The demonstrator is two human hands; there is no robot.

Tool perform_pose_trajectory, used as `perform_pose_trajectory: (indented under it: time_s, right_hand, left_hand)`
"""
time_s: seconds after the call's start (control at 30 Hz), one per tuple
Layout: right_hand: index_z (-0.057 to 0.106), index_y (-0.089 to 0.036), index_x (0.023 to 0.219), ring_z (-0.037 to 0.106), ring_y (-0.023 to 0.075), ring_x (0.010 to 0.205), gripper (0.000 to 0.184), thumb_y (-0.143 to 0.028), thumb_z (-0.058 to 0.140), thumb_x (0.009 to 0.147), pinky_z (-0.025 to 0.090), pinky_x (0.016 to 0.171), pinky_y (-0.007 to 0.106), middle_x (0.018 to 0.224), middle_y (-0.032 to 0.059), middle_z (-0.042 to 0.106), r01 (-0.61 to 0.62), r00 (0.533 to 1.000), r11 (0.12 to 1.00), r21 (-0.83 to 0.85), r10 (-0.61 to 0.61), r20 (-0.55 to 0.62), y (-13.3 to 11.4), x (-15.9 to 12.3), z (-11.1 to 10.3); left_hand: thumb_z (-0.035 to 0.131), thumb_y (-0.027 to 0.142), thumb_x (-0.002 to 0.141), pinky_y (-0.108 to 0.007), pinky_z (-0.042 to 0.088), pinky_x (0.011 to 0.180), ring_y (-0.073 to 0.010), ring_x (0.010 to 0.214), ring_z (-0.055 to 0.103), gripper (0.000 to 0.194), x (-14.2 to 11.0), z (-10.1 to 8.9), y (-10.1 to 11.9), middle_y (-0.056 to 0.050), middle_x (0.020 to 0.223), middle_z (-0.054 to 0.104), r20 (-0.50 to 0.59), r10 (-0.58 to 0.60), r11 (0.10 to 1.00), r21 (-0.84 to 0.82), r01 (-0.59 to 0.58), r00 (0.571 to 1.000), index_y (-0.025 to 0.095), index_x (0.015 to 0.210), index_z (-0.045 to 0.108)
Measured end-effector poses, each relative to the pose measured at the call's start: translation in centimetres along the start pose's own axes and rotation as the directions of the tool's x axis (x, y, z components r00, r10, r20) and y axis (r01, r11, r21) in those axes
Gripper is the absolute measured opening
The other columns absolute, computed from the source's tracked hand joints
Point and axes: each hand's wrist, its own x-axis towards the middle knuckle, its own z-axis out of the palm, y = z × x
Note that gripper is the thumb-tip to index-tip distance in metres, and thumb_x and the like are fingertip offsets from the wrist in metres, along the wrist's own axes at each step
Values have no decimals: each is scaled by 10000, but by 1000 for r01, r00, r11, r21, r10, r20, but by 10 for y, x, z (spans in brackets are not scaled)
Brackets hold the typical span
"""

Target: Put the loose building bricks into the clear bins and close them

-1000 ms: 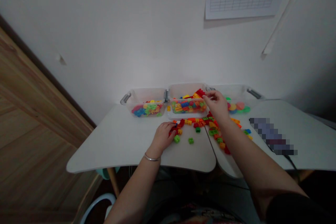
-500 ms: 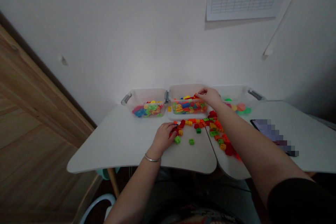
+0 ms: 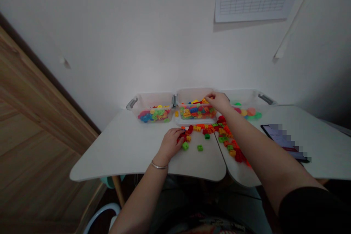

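Observation:
My left hand (image 3: 172,142) rests on the table with its fingers curved round red building bricks (image 3: 183,137) at the near end of a line of bricks. Just beside its thumb lies a light green brick (image 3: 185,146). Over the middle clear bin (image 3: 196,94), my right hand (image 3: 218,101) has its thumb and fingers pinched at a yellow-orange brick (image 3: 204,100). Mixed bricks (image 3: 196,111) fill the lower part of that bin. Part of what the left fingers cover is hidden.
A left bin (image 3: 142,99) and a right bin (image 3: 246,95) hold colourful pieces. Loose bricks (image 3: 223,139) spread across the table seam under my right forearm. A green brick (image 3: 200,148) lies apart. A tablet-like device (image 3: 285,144) lies on the right of the white table (image 3: 115,150).
A yellow-orange piece now shows at my right fingertips where red-orange showed before. The right hand has shifted only slightly; my left hand stays in place.

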Motion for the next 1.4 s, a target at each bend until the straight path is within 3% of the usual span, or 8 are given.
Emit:
perform_pose_trajectory:
  time_s: [0.13, 0.23, 0.33, 0.47, 0.77, 0.9, 1.13, 1.4]
  right_hand:
    - [716, -194, 884, 619, 232, 919, 235, -350, 548, 833, 452, 867, 369, 944, 75, 723, 171, 963, 970, 174, -127, -237, -2, -26, 1]
    - [697, -185, 868, 615, 239, 901, 228, -324, 518, 843, 456, 868, 391, 905, 85, 711, 252, 934, 932, 261, -164, -317, 1, -59, 13]
    - [684, -182, 868, 617, 245, 896, 197, -296, 526, 832, 458, 866, 403, 910, 88, 709, 276, 944, 925, 261, -210, -255, 6, -94, 32]
    - [674, -168, 989, 597, 266, 1018, 229, -249, 551, 813, 442, 939, 427, 1043, 108, 697, 270, 962, 951, 149, -259, -88, 12, -125, 52]
    - [593, -154, 1265, 446, 267, 1300, 420, -206, 528, 853, 342, 1110, 435, 1312, 101, 601, 330, 935, 944, -5, -326, 141, 4, -139, 64]
    - [615, -154, 1246, 358, 297, 1376, 419, -184, 551, 834, 302, 1138, 476, 1388, 114, 539, 382, 909, 924, -18, -373, 184, 0, -136, 69]
    - [640, -205, 1200, 399, 291, 1353, 391, -150, 550, 823, 344, 1109, 506, 1312, 87, 606, 391, 909, 919, 60, -395, 135, 3, -138, 69]
    - [664, -195, 1087, 506, 277, 1228, 261, -198, 563, 846, 389, 1062, 456, 1147, 104, 682, 406, 898, 911, 74, -413, 155, 1, -144, 66]
  left_hand:
    - [577, 182, 856, -435, 465, 1006, -230, 1089, 587, 290, 0, 1, -1, -97, 1168, 663, -3, -5, 1000, 1, 5, 1000, 175, 1136, 653]
    - [580, 179, 856, -431, 470, 1003, -233, 1094, 585, 294, 0, 1, -1, -100, 1175, 660, -3, 3, 1000, 3, -3, 1000, 170, 1140, 651]
    - [584, 178, 854, -430, 472, 1001, -235, 1094, 584, 305, 1, 0, 0, -102, 1172, 661, -8, 10, 1000, 11, -10, 1000, 169, 1153, 645]
    - [584, 182, 856, -432, 467, 1006, -237, 1102, 581, 307, 1, 0, 1, -102, 1176, 659, -4, 10, 1000, 9, -10, 1000, 168, 1157, 642]
    - [574, 190, 863, -432, 463, 1010, -227, 1096, 585, 295, 1, -1, 3, -95, 1174, 660, -8, 8, 1000, 1, -8, 1000, 184, 1149, 643]
    - [566, 181, 861, -441, 464, 1005, -229, 1088, 588, 281, 1, -1, 2, -96, 1164, 662, -7, 8, 1000, 3, -8, 1000, 185, 1129, 649]
    - [563, 196, 869, -438, 465, 1003, -229, 1089, 581, 281, 1, 1, 0, -90, 1166, 659, -12, 16, 1000, -9, -16, 1000, 192, 1138, 645]
    - [571, 206, 875, -427, 457, 1012, -232, 1102, 575, 287, 1, 1, 0, -97, 1181, 656, 6, 12, 1000, 3, -12, 1000, 169, 1150, 643]
